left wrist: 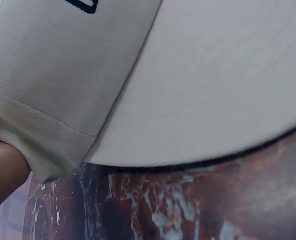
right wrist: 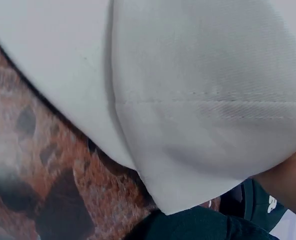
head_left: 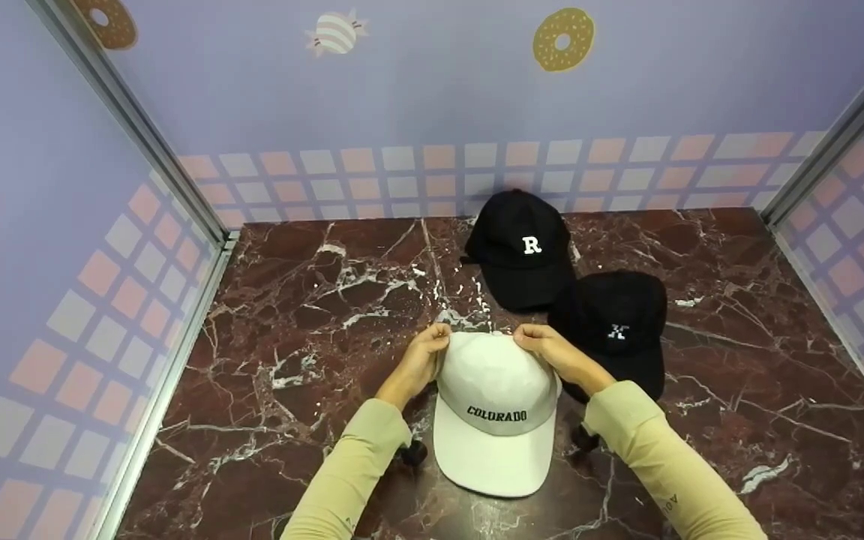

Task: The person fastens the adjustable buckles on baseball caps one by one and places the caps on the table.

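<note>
A white baseball cap (head_left: 498, 375) with dark COLORADO lettering is held between both hands, its brim pointing toward the person. My left hand (head_left: 422, 355) grips the back edge on the left side, and my right hand (head_left: 556, 354) pinches the same edge on the right. Most of the fingers are hidden behind or inside the crown. The left wrist view shows the cap's brim (left wrist: 203, 90) and a folded lower edge beside the hand. Cloth of the crown (right wrist: 208, 130) hides much of the hand in the right wrist view.
Behind the white cap, a black cap (head_left: 511, 225) with a white R lies near the back wall (head_left: 432, 90). Another black cap (head_left: 619, 304) with a small pale emblem touches it, close to my right forearm. All are on a dark red marbled tabletop (head_left: 312, 300) between side walls.
</note>
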`<state>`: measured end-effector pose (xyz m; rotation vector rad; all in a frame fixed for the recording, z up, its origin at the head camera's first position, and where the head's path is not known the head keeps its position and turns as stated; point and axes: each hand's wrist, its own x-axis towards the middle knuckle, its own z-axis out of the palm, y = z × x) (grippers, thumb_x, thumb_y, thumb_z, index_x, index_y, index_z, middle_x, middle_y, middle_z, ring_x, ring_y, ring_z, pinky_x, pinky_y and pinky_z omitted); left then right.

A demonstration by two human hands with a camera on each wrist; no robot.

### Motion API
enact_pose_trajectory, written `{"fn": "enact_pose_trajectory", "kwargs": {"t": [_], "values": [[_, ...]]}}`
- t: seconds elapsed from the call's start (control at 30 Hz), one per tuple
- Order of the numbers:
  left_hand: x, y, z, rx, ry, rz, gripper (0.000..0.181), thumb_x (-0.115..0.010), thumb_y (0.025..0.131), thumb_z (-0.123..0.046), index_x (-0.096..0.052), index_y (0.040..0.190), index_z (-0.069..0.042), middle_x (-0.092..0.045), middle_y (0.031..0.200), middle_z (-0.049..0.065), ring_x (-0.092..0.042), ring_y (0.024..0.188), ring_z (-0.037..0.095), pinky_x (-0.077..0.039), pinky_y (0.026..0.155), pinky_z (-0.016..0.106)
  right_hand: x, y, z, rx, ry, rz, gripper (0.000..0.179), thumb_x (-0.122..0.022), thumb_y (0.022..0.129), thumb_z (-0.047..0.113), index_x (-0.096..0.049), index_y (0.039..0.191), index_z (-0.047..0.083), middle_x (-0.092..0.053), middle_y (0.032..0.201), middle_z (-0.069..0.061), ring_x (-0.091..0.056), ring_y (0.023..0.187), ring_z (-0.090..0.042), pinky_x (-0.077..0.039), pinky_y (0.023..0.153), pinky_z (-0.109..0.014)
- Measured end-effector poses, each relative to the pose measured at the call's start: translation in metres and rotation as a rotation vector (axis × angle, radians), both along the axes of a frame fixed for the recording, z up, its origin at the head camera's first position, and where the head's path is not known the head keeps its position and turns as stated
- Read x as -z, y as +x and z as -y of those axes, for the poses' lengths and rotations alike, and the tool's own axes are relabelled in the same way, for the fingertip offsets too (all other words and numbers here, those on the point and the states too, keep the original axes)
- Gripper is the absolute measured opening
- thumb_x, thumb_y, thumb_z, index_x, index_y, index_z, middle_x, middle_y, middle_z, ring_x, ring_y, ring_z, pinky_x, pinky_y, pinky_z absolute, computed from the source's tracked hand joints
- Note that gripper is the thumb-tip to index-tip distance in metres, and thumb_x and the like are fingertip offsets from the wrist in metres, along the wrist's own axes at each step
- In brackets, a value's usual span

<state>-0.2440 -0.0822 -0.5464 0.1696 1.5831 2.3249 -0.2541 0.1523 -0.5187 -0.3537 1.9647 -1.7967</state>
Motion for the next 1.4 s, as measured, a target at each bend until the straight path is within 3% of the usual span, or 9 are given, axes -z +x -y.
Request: {"fn": "enact_pose_trajectory", "kwargs": {"t": [0.1,0.27,0.37,0.67,0.83,0.97,1.13,1.23,1.4], "values": [[-0.016,0.005,-0.002,0.002,-0.008,0.049,0.022,-0.032,0.084,0.003,-0.047,0.08,-0.013,-0.047,0.074,-0.007,-0.046,0.069,0.005,-0.037,0.068,0.018,-0.001,0.0,0.0,-0.022,-0.076,0.056,0.018,-0.047,0.089,0.014,-0.048,0.071,0.013,-0.046,0.068,0.005,-0.044,0.064,-0.007,-0.038,0.061,-0.021],[-0.009,0.0,-0.005,-0.016,0.014,0.095,0.021,-0.033,0.083,0.002,-0.047,0.079,-0.014,-0.048,0.073,-0.006,-0.047,0.067,0.004,-0.039,0.064,0.018,0.001,0.0,0.0,-0.07,-0.24,0.158,0.024,-0.041,0.09,0.008,-0.049,0.069,0.015,-0.047,0.066,0.007,-0.045,0.063,-0.006,-0.039,0.059,-0.019],[-0.008,0.0,-0.006,0.008,-0.006,0.087,0.02,-0.034,0.083,0.002,-0.046,0.079,-0.013,-0.047,0.072,-0.006,-0.047,0.066,0.004,-0.039,0.062,0.018,0.002,0.0,-0.001,-0.11,-0.32,0.196,0.028,-0.038,0.091,0.004,-0.052,0.07,0.015,-0.05,0.065,0.008,-0.047,0.061,-0.004,-0.04,0.057,-0.018],[-0.012,-0.002,-0.009,0.041,-0.252,0.111,0.014,-0.045,0.085,-0.007,-0.053,0.077,-0.015,-0.053,0.076,-0.006,-0.049,0.067,0.006,-0.04,0.058,0.018,0.001,-0.001,0.0,-0.134,-0.437,0.247,0.032,-0.03,0.089,-0.006,-0.055,0.079,0.012,-0.056,0.069,0.006,-0.054,0.06,-0.004,-0.044,0.055,-0.017],[-0.027,0.002,-0.006,0.035,-0.361,0.014,0.023,-0.04,0.092,-0.014,-0.057,0.089,0.001,-0.056,0.081,-0.005,-0.05,0.077,0.006,-0.041,0.073,0.022,0.001,-0.002,-0.005,-0.089,-0.458,0.275,0.032,-0.032,0.09,-0.003,-0.058,0.085,0.013,-0.059,0.077,0.005,-0.057,0.065,-0.006,-0.047,0.059,-0.02],[-0.035,0.008,0.004,0.061,-0.411,-0.075,0.032,-0.039,0.094,-0.016,-0.053,0.104,0.01,-0.06,0.099,0.004,-0.052,0.093,0.009,-0.037,0.091,0.03,0.001,-0.002,-0.015,-0.094,-0.47,0.278,0.034,-0.029,0.092,0.0,-0.059,0.091,0.015,-0.062,0.079,0.006,-0.058,0.07,-0.007,-0.047,0.062,-0.022],[-0.021,0.008,0.019,0.101,-0.463,-0.102,0.033,-0.049,0.089,-0.017,-0.052,0.113,0.007,-0.055,0.116,0.017,-0.049,0.109,0.021,-0.033,0.099,0.038,0.002,-0.002,-0.031,-0.146,-0.466,0.232,0.033,-0.026,0.093,0.001,-0.055,0.103,0.014,-0.067,0.086,0.004,-0.06,0.081,-0.01,-0.044,0.072,-0.027],[-0.008,0.007,0.026,0.107,-0.48,-0.096,0.036,-0.05,0.088,-0.016,-0.05,0.117,0.007,-0.053,0.118,0.02,-0.049,0.11,0.025,-0.034,0.098,0.039,0.004,-0.002,-0.041,-0.181,-0.423,0.229,0.033,-0.027,0.092,0.0,-0.051,0.109,0.015,-0.066,0.098,0.003,-0.058,0.091,-0.011,-0.041,0.08,-0.029],[0.001,0.01,0.03,0.099,-0.5,-0.064,0.036,-0.048,0.087,-0.011,-0.049,0.118,0.007,-0.053,0.119,0.021,-0.05,0.107,0.023,-0.036,0.096,0.037,0.006,0.0,-0.054,-0.232,-0.326,0.259,0.034,-0.035,0.087,-0.002,-0.053,0.11,0.016,-0.061,0.108,0.006,-0.055,0.098,-0.009,-0.037,0.088,-0.032]]}}
